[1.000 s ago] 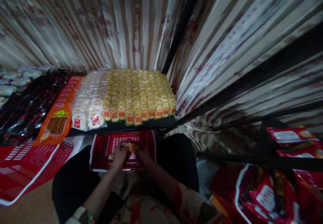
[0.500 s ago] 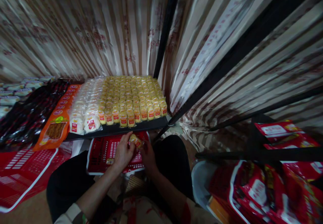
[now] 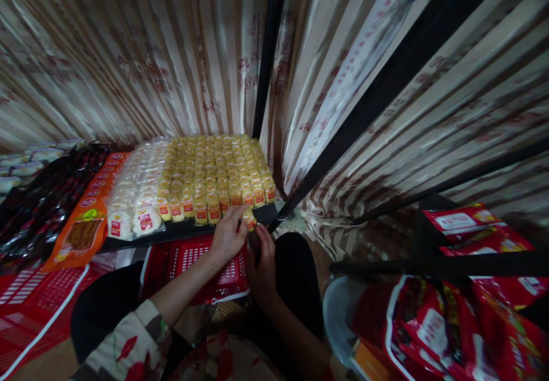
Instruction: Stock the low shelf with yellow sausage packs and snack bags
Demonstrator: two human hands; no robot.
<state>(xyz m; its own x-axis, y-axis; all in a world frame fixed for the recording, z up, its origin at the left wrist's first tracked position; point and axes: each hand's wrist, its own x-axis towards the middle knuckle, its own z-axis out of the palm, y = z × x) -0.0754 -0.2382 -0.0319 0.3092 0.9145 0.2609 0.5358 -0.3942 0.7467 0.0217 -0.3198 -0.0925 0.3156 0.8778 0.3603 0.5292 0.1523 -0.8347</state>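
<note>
My left hand and my right hand meet at the shelf's front edge, both with fingers closed on a small yellow wrapped cake with a red label. Just behind my hands, rows of matching wrapped yellow cakes stand packed on a dark shelf. White wrapped cakes line up to their left. Below my forearms, a red plastic basket lies between my knees; my left arm covers part of it.
Left along the shelf lie an orange snack packet and dark shiny packets. Another red basket stands at lower left. Dark metal bars cross before the curtain. Red packets fill a basket at right.
Both hands have moved forward and up with the wrapped cake, from above the red basket to the shelf's front edge. The camera view has shifted slightly.
</note>
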